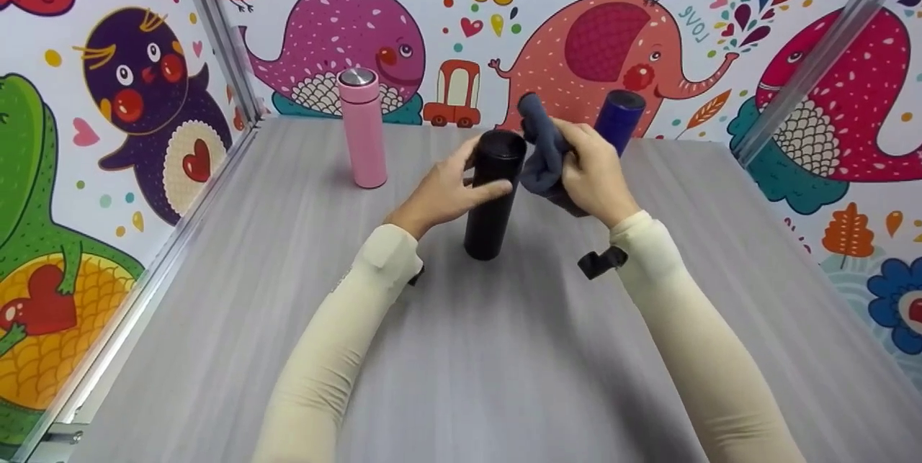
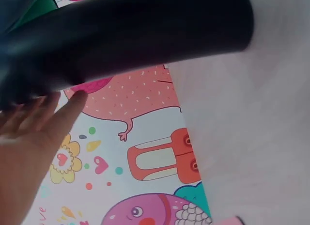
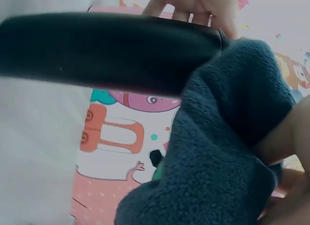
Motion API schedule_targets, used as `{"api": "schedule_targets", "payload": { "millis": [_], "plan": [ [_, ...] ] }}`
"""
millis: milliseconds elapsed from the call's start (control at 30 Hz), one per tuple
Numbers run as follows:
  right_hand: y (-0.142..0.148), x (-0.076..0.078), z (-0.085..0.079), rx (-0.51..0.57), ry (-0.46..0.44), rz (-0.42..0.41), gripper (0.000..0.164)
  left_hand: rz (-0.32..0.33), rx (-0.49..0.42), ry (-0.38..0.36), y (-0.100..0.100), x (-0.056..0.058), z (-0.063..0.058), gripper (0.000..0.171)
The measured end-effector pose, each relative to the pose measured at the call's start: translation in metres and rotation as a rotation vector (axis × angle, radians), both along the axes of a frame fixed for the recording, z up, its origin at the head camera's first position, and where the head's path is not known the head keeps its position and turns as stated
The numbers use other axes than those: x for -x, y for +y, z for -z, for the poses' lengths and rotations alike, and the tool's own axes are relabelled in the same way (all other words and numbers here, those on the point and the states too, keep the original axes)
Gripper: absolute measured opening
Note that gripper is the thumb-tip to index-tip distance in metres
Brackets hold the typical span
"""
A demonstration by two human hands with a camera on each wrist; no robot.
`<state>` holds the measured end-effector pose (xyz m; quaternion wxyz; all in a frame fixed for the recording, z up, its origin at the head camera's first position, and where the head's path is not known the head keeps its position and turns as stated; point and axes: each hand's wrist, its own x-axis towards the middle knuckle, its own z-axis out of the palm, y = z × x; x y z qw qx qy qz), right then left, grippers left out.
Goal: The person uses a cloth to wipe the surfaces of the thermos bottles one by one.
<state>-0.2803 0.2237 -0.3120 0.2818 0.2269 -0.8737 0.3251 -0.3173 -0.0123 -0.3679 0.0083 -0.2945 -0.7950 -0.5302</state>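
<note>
A black thermos bottle (image 1: pixel 488 222) stands on the table in the middle of the head view. My left hand (image 1: pixel 450 189) holds it near the top, with the thumb across its front and the fingers behind. Close by on the right, my right hand (image 1: pixel 594 171) grips a bunched blue-grey cloth (image 1: pixel 545 160). In the right wrist view the fluffy cloth (image 3: pixel 208 147) overlaps the top end of the bottle (image 3: pixel 106 53). From the left wrist, the bottle's dark side (image 2: pixel 145 36) spans the upper part, with the left hand (image 2: pixel 29 142) under it.
A pink thermos bottle (image 1: pixel 366 132) with a silver lid top stands at the back left. Behind my right hand is a blue bottle (image 1: pixel 619 121), partly hidden. Cartoon-printed walls (image 1: pixel 461 31) border the grey table (image 1: pixel 288 247) at the back and sides, with metal posts (image 1: pixel 223 31) in the corners.
</note>
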Motion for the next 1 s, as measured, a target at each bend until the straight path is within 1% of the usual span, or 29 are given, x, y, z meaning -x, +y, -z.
{"api": "schedule_targets", "payload": {
  "millis": [67,167,233,333,467,533,600,633,733,867,933,1000],
  "plan": [
    [0.005,-0.001,0.003,0.075,-0.002,0.021,0.049,-0.028,0.041,0.017,0.004,-0.002,0.001,0.093],
    [0.011,-0.003,0.005,0.167,-0.042,0.039,0.047,-0.066,0.075,0.052,0.007,-0.003,0.002,0.090],
    [0.015,-0.005,0.005,0.218,-0.074,0.041,0.046,-0.084,0.046,0.069,0.007,-0.003,0.002,0.086],
    [0.022,-0.006,0.005,0.266,-0.092,0.045,0.044,-0.126,-0.043,0.088,0.002,-0.001,0.000,0.084],
    [0.029,-0.007,0.003,0.330,-0.075,0.036,0.041,-0.234,-0.228,0.094,-0.007,0.001,-0.004,0.078],
    [0.029,-0.011,0.000,0.361,-0.060,0.035,0.039,-0.294,-0.331,0.082,-0.012,0.002,-0.007,0.075],
    [0.026,-0.018,-0.005,0.394,-0.051,0.037,0.036,-0.342,-0.443,0.047,-0.016,0.001,-0.010,0.073],
    [0.024,-0.021,-0.007,0.411,-0.048,0.040,0.035,-0.352,-0.512,0.027,-0.017,0.001,-0.011,0.073],
    [0.020,-0.030,-0.014,0.456,-0.041,0.038,0.030,-0.352,-0.739,-0.053,-0.018,0.000,-0.015,0.069],
    [0.019,-0.032,-0.012,0.512,-0.029,0.019,0.030,-0.316,-1.050,-0.186,-0.016,0.000,-0.017,0.057],
    [0.024,-0.025,-0.006,0.530,-0.030,0.013,0.031,-0.297,-1.158,-0.261,-0.016,-0.001,-0.020,0.052],
    [0.025,-0.022,-0.003,0.542,-0.027,0.000,0.032,-0.275,-1.218,-0.328,-0.016,-0.003,-0.022,0.051]
  ]
}}
